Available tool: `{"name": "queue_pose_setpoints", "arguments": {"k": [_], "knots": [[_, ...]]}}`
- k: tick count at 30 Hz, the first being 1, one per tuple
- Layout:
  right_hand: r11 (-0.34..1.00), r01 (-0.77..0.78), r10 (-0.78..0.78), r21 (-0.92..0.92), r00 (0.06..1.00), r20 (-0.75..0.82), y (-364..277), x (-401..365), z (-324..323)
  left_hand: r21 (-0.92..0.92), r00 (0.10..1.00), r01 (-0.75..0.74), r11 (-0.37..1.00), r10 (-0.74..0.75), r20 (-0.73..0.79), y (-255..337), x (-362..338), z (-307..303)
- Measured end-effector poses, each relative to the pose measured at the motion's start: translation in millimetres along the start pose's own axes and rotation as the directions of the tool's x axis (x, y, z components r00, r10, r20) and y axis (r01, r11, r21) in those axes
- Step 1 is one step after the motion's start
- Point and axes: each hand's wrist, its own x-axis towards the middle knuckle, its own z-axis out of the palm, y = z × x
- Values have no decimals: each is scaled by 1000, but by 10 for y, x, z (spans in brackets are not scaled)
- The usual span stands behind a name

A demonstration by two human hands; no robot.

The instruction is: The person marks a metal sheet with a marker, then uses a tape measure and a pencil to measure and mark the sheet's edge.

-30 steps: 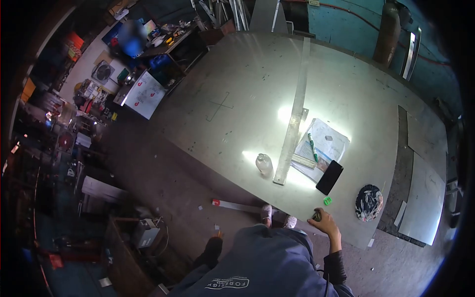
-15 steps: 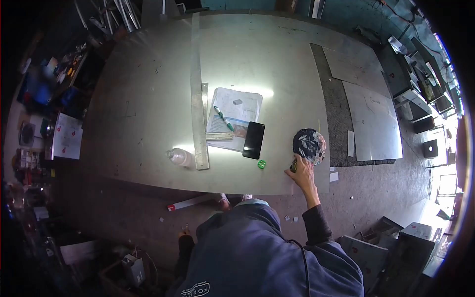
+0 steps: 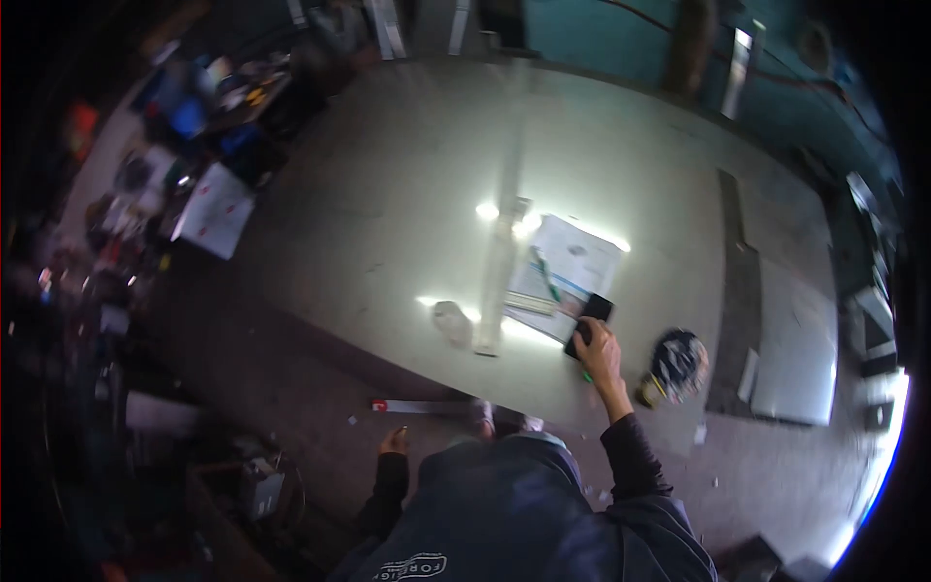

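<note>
My right hand [image 3: 601, 355] is at the near end of a black phone [image 3: 598, 307], its fingers closed about the phone's edges. The phone lies partly over printed papers [image 3: 582, 254] on the metal-topped table. Just under my wrist a small green object [image 3: 587, 376] peeks out, mostly covered. To the right sit a dark patterned cap [image 3: 681, 361] and, against it, a yellow-and-black object like a tape measure [image 3: 651, 391]. My left hand [image 3: 395, 441] hangs low beside my body, off the table; its fingers are too blurred to read.
A green-and-white marker [image 3: 545, 273] and a short scale ruler [image 3: 530, 305] rest on the papers. Left of them lie a long metal straightedge [image 3: 497, 281] and a clear plastic bottle [image 3: 452, 323]. Sheet metal [image 3: 795, 339] is at the right. A cluttered bench stands at the far left.
My right hand has left the tape-measure-like object beside the cap and moved left onto the phone. The view has turned and shifted, blurring the scene.
</note>
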Motion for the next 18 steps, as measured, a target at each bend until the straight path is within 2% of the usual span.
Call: {"name": "queue_pose_setpoints", "arguments": {"k": [1, 2, 4, 5, 7, 8, 10, 11, 12, 13, 14, 15, 16, 18], "knots": [[1000, -13, 14, -19, 1000, 26, -15, 188, 181, 54, 995, 88, 995, -85, -49, 561, -326, 71], [999, -29, 31, -45, 998, 48, -16, 380, 367, 36, 991, 86, 996, -82, -102, 818, -490, 75], [976, -101, 128, -195, 983, 132, -80, 725, 642, -159, 983, 64, 985, -89, -160, 1019, -585, 2], [962, -108, 158, -252, 970, 186, -96, 846, 720, -176, 977, 55, 983, -89, -192, 1037, -581, -94], [952, -65, 141, -298, 960, 241, 46, 1018, 930, -54, 969, -173, 983, 160, -188, 864, -512, -256], [939, -74, 170, -336, 949, 265, 152, 1101, 1040, -70, 963, -180, 981, 162, -215, 772, -443, -323], [942, -92, 169, -322, 961, 220, 150, 1176, 994, -69, 860, -468, 881, 436, -265, 610, -295, -476], [964, -83, 125, -251, 980, 156, 202, 1234, 963, -77, 856, -469, 880, 431, -286, 663, -271, -561], [990, -23, 31, -142, 998, 50, 223, 1304, 899, -180, 950, -242, 953, 195, -246, 799, -300, -657], [995, -21, 28, 100, 997, -73, 194, 1334, 838, -271, 983, -2, 962, -47, -175, 1004, -304, -753], [982, -71, 90, 176, 991, -103, -252, 1276, 555, -284, 983, -7, 959, -46, -180, 1172, -261, -829], [962, -114, 154, 249, 977, -147, -924, 1132, 291, -324, 996, 33, 946, -58, -69, 1339, -212, -903], [940, -60, 116, 337, 982, -148, -1321, 999, 220, -351, 996, 83, 933, -69, 52, 1560, -177, -989], [899, 40, -39, 436, 999, -11, -2080, 621, 348, -488, 960, 90, 868, 55, 274, 2050, -73, -1096]]}}
